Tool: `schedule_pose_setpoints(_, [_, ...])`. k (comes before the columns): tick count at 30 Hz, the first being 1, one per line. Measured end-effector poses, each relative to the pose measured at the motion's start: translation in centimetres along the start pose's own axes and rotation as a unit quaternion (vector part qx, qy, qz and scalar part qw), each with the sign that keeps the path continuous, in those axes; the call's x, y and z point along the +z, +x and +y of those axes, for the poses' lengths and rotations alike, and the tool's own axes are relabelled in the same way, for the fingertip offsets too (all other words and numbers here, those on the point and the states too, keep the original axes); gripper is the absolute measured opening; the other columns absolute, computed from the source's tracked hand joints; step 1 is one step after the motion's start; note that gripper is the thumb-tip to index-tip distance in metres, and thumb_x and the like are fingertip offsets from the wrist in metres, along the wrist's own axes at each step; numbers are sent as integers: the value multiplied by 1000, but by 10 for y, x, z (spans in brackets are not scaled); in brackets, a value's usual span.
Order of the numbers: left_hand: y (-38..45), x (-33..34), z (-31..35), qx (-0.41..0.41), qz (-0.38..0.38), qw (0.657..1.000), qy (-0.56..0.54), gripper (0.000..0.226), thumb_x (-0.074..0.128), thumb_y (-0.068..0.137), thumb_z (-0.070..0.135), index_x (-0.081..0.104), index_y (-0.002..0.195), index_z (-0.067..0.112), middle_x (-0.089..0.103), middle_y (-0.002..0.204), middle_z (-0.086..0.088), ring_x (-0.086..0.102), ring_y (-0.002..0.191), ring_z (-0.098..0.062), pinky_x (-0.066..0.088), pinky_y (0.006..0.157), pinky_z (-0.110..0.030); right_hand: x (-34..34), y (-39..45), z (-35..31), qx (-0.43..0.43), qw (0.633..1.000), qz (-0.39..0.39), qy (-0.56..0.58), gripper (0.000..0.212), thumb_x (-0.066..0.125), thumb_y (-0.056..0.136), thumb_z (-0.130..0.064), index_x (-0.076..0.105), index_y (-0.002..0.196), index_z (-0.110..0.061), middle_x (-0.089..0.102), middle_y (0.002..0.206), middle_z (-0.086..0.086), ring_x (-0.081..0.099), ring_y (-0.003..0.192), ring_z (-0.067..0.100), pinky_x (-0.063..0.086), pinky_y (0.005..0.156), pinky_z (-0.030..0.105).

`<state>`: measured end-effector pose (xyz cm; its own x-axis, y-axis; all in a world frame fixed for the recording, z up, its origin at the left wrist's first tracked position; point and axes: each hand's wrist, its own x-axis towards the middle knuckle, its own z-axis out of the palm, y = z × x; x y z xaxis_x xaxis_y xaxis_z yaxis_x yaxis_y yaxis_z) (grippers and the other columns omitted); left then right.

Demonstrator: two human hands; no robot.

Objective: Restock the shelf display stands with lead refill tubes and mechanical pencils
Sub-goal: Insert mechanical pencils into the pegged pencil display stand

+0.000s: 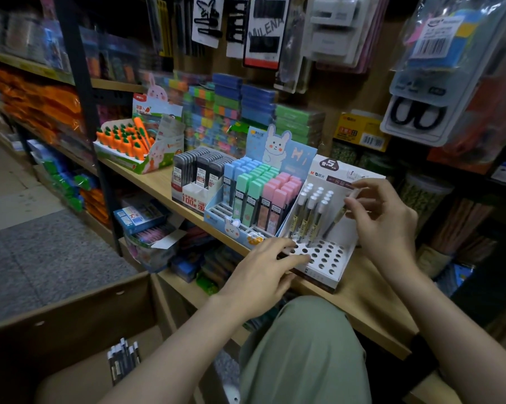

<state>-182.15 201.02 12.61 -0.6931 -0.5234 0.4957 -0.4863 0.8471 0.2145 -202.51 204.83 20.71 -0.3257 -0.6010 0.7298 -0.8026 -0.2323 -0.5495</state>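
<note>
A white pencil display stand with rows of round holes sits on the wooden shelf. Several white-capped mechanical pencils stand in its back left holes. My right hand pinches one more mechanical pencil, tilted, its tip over the holes. My left hand rests with straight fingers on the stand's front left corner. To the left stand a blue rabbit display of pastel lead refill tubes and a stand of dark lead refill tubes. More pencils lie in a cardboard box at lower left.
A carrot-shaped pen display stands further left on the shelf. Stacked eraser packs and hanging blister packs fill the wall behind. Lower shelves hold boxed stationery. My knee in green trousers is below the shelf edge.
</note>
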Motion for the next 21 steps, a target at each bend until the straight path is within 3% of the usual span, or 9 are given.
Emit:
schedule_pose_setpoints(5, [-1, -1, -2, 6, -9, 1000, 5, 43, 51, 97, 23, 49, 138, 34, 40, 144, 1, 34, 134, -15, 39, 107, -34, 3, 7, 0, 44, 999, 4, -21, 33, 73, 85, -21, 54, 104, -40, 64, 83, -17, 66, 79, 2, 46, 69, 13])
schedule_pose_setpoints(10, [0, -3, -2, 2, -11, 1000, 15, 44, 49, 97, 21, 48, 139, 33, 39, 144, 1, 34, 135, -16, 43, 103, -36, 9, 14, -6, 24, 996, -20, -82, 23, 75, 83, -18, 56, 92, -27, 60, 81, -13, 64, 78, 11, 56, 73, 33])
schedule_pose_setpoints(17, [-1, -6, -3, 8, -17, 1000, 4, 44, 48, 97, 20, 47, 138, 34, 39, 143, 4, 32, 135, -13, 46, 100, -34, 14, 9, -7, 33, 991, -40, -121, 19, 73, 84, -18, 55, 89, -23, 64, 90, -2, 64, 81, 19, 57, 73, 44])
schedule_pose_setpoints(21, [-2, -6, -7, 15, -20, 1000, 10, 46, 49, 97, 21, 45, 140, 35, 36, 145, 5, 30, 136, -12, 46, 100, -33, 14, 8, -12, 45, 979, -87, -176, 18, 71, 87, -19, 54, 92, -22, 67, 87, 0, 63, 80, 19, 53, 69, 35])
